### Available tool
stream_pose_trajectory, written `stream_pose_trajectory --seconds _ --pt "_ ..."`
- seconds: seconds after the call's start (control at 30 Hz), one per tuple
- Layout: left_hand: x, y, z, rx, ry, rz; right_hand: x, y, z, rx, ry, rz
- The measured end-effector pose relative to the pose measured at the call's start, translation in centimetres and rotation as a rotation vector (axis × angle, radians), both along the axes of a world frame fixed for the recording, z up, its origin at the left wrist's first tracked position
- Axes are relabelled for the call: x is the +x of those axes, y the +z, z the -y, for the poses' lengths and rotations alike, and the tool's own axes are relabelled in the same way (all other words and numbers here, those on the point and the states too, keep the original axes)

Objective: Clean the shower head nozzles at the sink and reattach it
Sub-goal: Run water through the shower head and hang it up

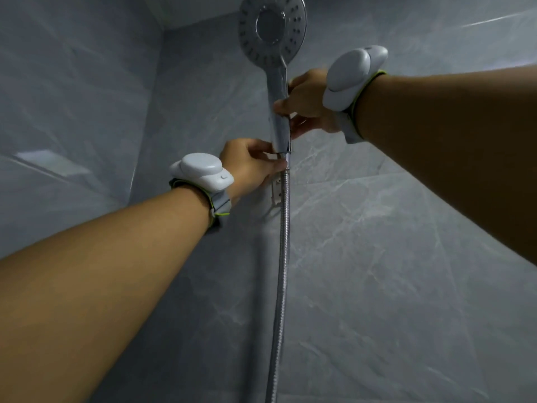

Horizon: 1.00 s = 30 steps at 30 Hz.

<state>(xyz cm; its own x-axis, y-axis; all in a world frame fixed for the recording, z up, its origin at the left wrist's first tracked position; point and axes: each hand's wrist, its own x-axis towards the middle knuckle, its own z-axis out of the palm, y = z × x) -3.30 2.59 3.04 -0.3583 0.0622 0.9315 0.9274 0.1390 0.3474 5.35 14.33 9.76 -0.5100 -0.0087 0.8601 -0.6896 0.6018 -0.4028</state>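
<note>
1. The left hand (247, 164) pinches the hose nut (286, 158) just below the shower head (273, 33) handle.
2. The right hand (305, 103) grips that handle, fingers curled round it.
3. The hose (283, 242) hangs below; a wall bracket (276, 193) sits behind.
4. Whether this is unscrewing or reattaching, I cannot tell; no sink shows.

Your supporting surface here is the grey marble-veined tile wall (377, 257), which meets a second tiled wall (72, 112) in a corner at far left. Fixed directly to it is a small metal bracket (276, 191), just left of the hose (283, 242), which hangs straight down along the wall.
</note>
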Motion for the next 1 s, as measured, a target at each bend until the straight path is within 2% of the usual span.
stream_pose_trajectory --seconds 0.17,0.47,0.63,1.0 --pt "-0.1 1.1 0.2 -0.001 0.057 -0.041 0.4 0.6 -0.3 -0.036 0.063 -0.025" --pt "-1.0 1.2 0.0 0.046 -0.067 -0.085 0.6 1.1 0.5 0.007 0.085 -0.079" --pt "-1.5 1.4 0.1 0.11 -0.123 -0.052 0.1 1.5 1.1 0.022 0.094 -0.11" --pt "-1.9 1.3 0.9 0.067 -0.099 -0.018 -2.0 1.7 0.6 0.037 0.144 -0.063"
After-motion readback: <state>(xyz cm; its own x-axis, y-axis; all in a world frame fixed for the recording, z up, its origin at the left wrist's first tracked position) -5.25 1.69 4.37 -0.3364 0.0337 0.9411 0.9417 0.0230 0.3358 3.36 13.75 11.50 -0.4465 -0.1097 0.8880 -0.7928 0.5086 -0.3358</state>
